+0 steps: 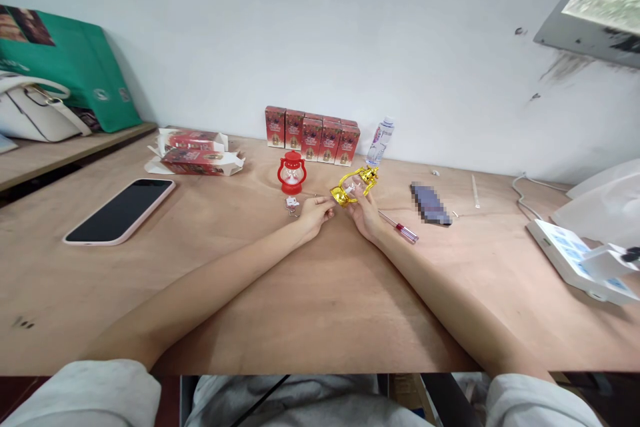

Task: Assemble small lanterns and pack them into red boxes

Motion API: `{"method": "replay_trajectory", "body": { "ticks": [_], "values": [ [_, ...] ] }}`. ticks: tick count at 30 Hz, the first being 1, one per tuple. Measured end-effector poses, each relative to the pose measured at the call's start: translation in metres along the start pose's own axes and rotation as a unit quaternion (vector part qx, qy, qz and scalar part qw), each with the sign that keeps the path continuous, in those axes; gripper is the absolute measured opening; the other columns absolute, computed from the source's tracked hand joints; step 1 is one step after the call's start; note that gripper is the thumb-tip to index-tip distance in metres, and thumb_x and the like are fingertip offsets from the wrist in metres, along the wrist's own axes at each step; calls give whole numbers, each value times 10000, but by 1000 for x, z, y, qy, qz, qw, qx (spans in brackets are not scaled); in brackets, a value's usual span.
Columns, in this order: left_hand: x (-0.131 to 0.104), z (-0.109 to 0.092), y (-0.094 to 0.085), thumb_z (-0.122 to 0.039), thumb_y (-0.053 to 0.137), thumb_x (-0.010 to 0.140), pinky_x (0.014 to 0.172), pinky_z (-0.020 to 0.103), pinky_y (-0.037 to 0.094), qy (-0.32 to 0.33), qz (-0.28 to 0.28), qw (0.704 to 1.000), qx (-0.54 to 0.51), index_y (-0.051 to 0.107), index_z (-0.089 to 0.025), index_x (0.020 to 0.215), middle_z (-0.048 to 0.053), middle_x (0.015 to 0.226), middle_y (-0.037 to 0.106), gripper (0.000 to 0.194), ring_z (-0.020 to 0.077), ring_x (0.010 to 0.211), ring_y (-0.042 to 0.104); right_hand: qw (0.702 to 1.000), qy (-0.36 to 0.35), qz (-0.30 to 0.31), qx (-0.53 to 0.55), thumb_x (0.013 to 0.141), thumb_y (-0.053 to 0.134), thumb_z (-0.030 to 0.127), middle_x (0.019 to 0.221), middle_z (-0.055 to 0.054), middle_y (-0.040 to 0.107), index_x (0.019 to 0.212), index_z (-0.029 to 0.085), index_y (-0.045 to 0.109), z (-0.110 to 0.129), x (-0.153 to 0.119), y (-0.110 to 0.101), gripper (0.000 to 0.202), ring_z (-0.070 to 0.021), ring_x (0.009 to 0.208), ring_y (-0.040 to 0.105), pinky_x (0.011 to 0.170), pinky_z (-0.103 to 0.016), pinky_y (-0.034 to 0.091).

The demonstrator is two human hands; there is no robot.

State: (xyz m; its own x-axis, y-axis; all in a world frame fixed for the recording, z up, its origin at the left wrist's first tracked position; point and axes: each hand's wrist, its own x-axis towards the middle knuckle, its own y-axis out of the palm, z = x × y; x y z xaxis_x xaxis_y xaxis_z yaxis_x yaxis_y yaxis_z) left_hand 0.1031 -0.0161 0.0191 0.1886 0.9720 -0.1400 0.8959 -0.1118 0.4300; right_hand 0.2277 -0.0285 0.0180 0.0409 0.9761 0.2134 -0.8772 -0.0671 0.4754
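Observation:
A small gold lantern (354, 185) with a clear globe is tilted on its side, its base towards the left. My right hand (366, 215) grips it round the globe. Close to the lantern's base is my left hand (315, 217), its fingers curled and pinched together; whatever lies between the fingertips is too small to make out. A red lantern (291, 174) stands upright behind my left hand. In front of that lantern lie small white and metal parts (292, 204). A screwdriver (403, 230) with a clear red handle rests beside my right hand.
Several red boxes (313, 139) stand against the wall, with a bottle (381, 141) beside them. Opened red cartons (195, 153) and a phone (121, 211) lie at left. At right are a blurred dark phone-shaped object (431, 205) and a white power strip (575, 257) with a cable.

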Motion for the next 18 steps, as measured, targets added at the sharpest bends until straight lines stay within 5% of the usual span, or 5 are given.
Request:
{"method": "replay_trajectory", "body": {
  "ticks": [18],
  "values": [
    [-2,2,0,-176,667,595,454,161,307,29,-19,999,24,491,-131,514,-59,486,427,199,19,431,358,999,17,-37,-5,682,705,444,945,26,681,1033,290,559,1,-1,4,410,-135,841,644,759,-288,532]
  ]
}}
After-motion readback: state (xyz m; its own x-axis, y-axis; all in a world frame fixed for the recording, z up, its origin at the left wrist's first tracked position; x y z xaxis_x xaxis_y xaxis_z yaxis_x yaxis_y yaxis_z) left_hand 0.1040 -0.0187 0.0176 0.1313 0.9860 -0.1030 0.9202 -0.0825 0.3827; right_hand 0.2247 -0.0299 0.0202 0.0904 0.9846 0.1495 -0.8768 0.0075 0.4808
